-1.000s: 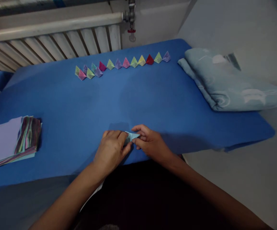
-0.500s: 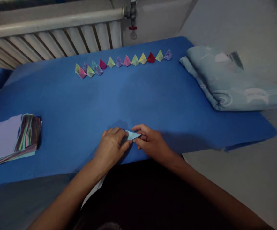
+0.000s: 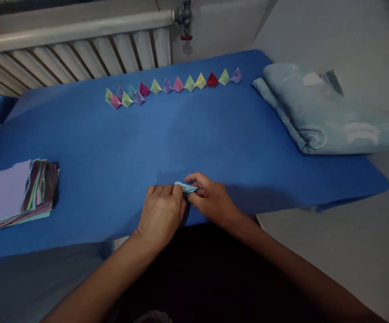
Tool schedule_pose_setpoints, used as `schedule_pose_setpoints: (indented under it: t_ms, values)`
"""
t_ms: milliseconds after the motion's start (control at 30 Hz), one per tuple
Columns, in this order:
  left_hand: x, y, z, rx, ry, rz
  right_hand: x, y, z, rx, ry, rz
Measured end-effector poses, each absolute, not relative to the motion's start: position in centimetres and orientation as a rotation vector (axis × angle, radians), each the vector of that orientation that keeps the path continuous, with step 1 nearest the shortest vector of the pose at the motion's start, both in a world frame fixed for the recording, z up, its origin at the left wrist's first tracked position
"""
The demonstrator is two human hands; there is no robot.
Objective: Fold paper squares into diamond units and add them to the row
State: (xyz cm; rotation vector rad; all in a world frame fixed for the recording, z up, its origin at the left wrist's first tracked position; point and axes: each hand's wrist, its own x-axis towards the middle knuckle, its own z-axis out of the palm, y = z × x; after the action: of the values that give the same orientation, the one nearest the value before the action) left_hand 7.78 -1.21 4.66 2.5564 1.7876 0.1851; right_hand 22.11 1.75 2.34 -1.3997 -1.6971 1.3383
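Light-blue folded paper (image 3: 188, 187) at middle of near edge of bench (image 3: 114, 148). Left hand (image 3: 162, 211): grip clamped on paper's left part. Right hand (image 3: 211, 195): grip pinched at its pointed tip. Multicoloured folded-paper pieces (image 3: 178, 84) lined along far edge; radiator (image 3: 80, 54) behind. Paper stack (image 3: 4, 188) toward near-left corner; folded blanket (image 3: 332, 116) across right end.

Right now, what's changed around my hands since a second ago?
Your left hand has rolled, hiding its thumb; the light blue paper looks tilted and narrower. Nothing was let go: your right hand stays at the paper's pointed tip. The paper stack and folded pieces stayed put.
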Motion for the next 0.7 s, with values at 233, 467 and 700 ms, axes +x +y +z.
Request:
schedule_pose_setpoints:
  t_ms: [233,467,700]
  values:
    - [7.6,-1.0,4.6,2.471,1.910,0.133,21.9,2.0,2.5,-1.355,-1.735,1.270]
    - [7.3,-0.8,3.8,2.277,1.938,0.557,21.1,2.4,1.7,-1.299,-1.738,1.119]
    - [7.8,-0.4,3.1,2.124,1.975,0.917,20.7,2.9,1.4,-1.326,-1.658,0.955]
